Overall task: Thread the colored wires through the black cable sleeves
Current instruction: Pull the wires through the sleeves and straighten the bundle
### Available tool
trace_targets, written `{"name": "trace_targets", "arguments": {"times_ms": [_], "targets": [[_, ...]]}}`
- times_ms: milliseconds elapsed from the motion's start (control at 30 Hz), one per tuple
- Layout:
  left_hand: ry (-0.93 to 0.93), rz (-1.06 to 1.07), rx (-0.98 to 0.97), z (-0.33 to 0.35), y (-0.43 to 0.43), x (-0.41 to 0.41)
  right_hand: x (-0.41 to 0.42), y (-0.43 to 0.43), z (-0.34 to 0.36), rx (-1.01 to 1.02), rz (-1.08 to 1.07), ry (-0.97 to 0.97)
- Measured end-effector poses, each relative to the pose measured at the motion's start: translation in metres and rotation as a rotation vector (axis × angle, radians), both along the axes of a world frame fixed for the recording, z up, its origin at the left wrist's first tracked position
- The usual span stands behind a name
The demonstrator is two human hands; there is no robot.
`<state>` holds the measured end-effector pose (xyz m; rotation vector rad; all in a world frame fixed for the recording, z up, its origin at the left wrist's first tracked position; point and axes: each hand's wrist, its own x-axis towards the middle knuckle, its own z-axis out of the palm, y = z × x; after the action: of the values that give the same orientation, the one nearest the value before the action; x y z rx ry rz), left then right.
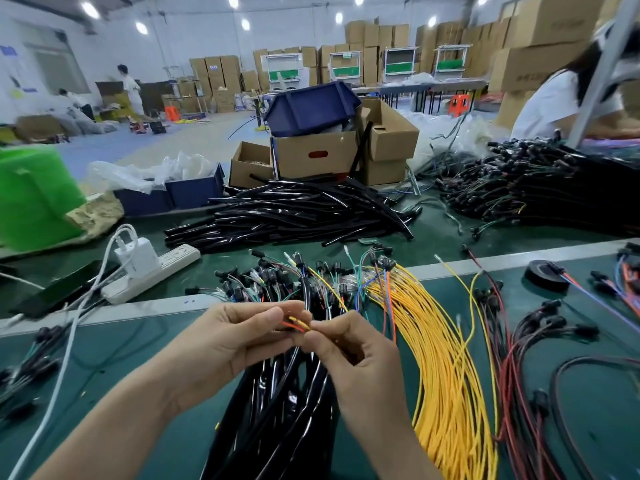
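Fingertips of left hand (235, 337) and right hand (349, 355) meeting at centre, both sets curled, thumb against forefinger. Pinched between them: short ends of colored wires (298, 323), red and yellow, lying roughly level from left to right. Whether a sleeve mouth sits at the pinch: cannot tell, hidden by the fingers. Directly beneath both hands: bundle of black cable sleeves (277, 403), glossy, running from the near edge up to fanned connector ends (263, 275) just beyond the fingers. Just right of the bundle, touching it: thick sheaf of yellow wires (443, 375), curving down toward the near edge. Farther right: red and dark wires (512, 375) with black plugs, loose on the green table mat (121, 358). Back right of those: roll of black tape (547, 275), lying flat. Left of the hands: white power strip (156, 271) with white charger (136, 258) plugged in, white cable trailing to the near left corner. Beyond the connector ends: heap of loose black sleeves (294, 216). Back right: large pile of dark harnesses (554, 188). Behind the sleeve heap: cardboard boxes (315, 154), blue bin (311, 105) on top. Far right: a person in white (561, 102), leaning over the table.
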<state>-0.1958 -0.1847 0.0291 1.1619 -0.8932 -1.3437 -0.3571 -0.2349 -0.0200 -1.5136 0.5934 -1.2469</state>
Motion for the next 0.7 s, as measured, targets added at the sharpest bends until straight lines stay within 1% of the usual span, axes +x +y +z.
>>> {"name": "trace_targets", "arguments": {"times_ms": [67, 133, 233, 267, 333, 367, 500, 533, 600, 700], "targets": [[0.091, -0.024, 0.026, -0.002, -0.002, 0.004, -0.004, -0.004, 0.005, 0.124, 0.135, -0.071], [0.199, -0.003, 0.033, -0.009, -0.005, 0.002, -0.008, -0.005, 0.010, 0.219, 0.253, -0.111], [0.327, 0.004, 0.012, -0.018, -0.012, -0.001, -0.012, -0.010, 0.017, 0.291, 0.322, -0.109], [0.357, -0.046, 0.002, -0.019, -0.015, 0.001, -0.012, -0.011, 0.020, 0.304, 0.322, -0.116], [0.433, -0.283, -0.055, -0.014, -0.022, 0.001, -0.013, -0.015, 0.021, 0.333, 0.326, -0.137], [0.434, -0.353, -0.058, -0.013, -0.024, 0.000, -0.014, -0.015, 0.021, 0.345, 0.320, -0.144], [0.245, -0.173, 0.071, -0.015, -0.028, 0.000, -0.018, -0.015, 0.018, 0.384, 0.354, -0.177], [0.240, -0.163, 0.089, -0.013, -0.029, -0.002, -0.018, -0.015, 0.019, 0.416, 0.369, -0.189], [0.239, -0.209, 0.120, -0.006, -0.034, -0.008, -0.018, -0.017, 0.016, 0.485, 0.376, -0.214], [0.236, -0.264, 0.126, -0.001, -0.045, -0.020, -0.016, -0.023, 0.014, 0.534, 0.324, -0.275]]}}
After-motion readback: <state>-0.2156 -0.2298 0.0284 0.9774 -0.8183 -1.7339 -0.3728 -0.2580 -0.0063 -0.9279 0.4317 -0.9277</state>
